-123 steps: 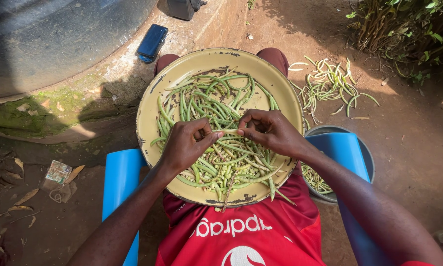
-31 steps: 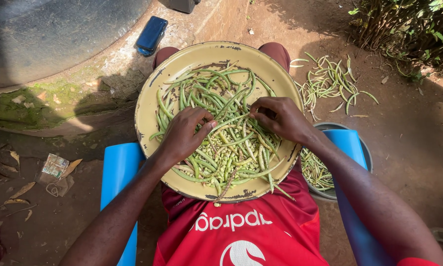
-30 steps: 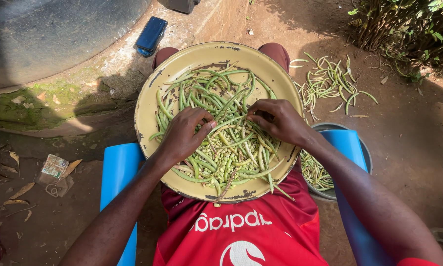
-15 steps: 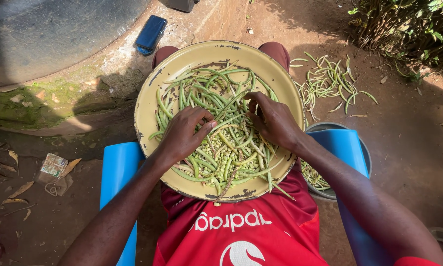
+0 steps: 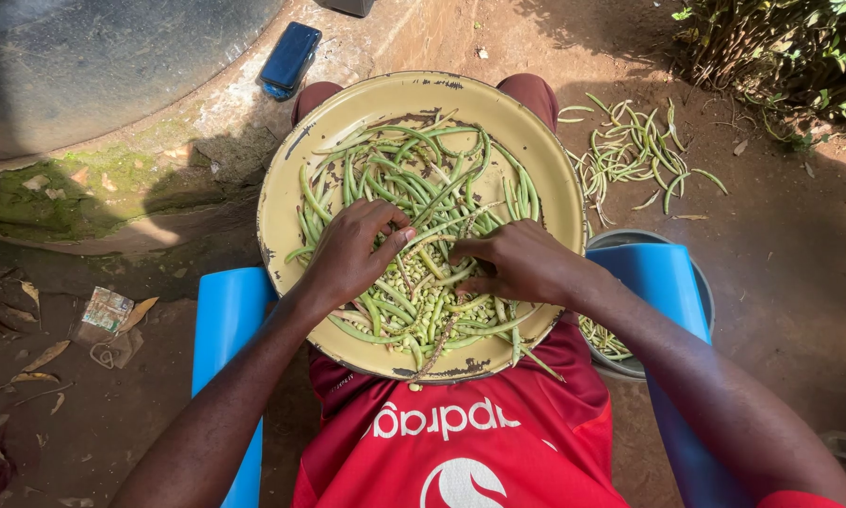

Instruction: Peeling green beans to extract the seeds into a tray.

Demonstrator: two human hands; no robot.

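A wide, chipped yellow enamel bowl [image 5: 287, 202] rests on my lap, filled with green bean pods [image 5: 399, 179] and pale shelled beans [image 5: 414, 296]. My left hand [image 5: 348, 254] lies on the pods at the middle of the bowl, fingers curled around a pod. My right hand [image 5: 517, 263] sits just right of it, fingertips pinching into the pods. The two hands nearly touch above the shelled beans.
I sit in a blue plastic chair [image 5: 225, 329] on bare dirt. A grey bucket [image 5: 621, 339] with pods stands at my right. Empty pods [image 5: 630, 150] lie scattered on the ground at upper right. A blue phone [image 5: 289, 58] lies on a concrete ledge.
My right hand has slid down and left across the pods toward my left hand. The left hand has stayed at the bowl's middle.
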